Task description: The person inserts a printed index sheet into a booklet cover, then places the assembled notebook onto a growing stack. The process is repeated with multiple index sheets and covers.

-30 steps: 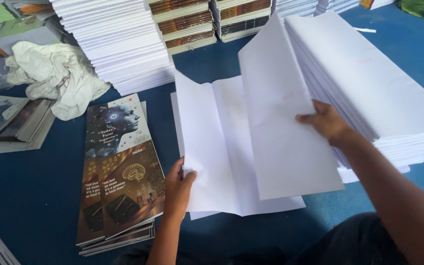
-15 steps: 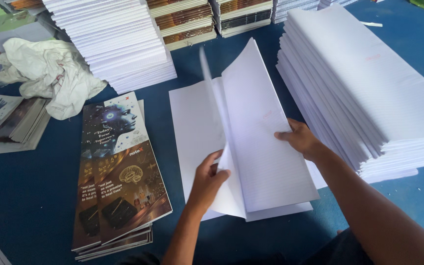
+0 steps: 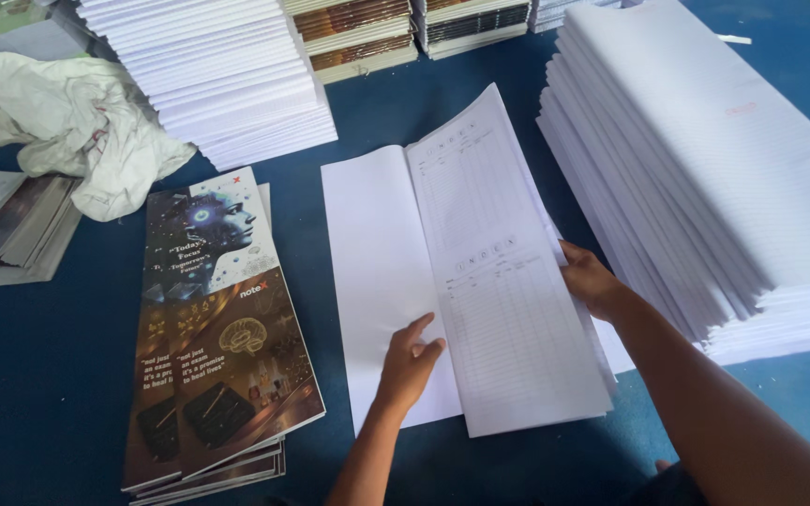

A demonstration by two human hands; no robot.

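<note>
Left hand [image 3: 410,361] lies flat, fingers spread, on the blank white paper sheets [image 3: 377,281] at centre of the blue surface [image 3: 30,375]. Right hand [image 3: 588,279] pinches the ruled white folded sheet [image 3: 503,281] at its 3 o'clock edge; edges should square before creasing.

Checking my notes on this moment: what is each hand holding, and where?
Right hand grips the printed sheets' right edge; left hand lies flat on the blank sheet.

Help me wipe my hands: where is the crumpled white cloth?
In the head view, the crumpled white cloth lies at upper left on the blue table, between the dark printed covers and a white paper stack.
</note>
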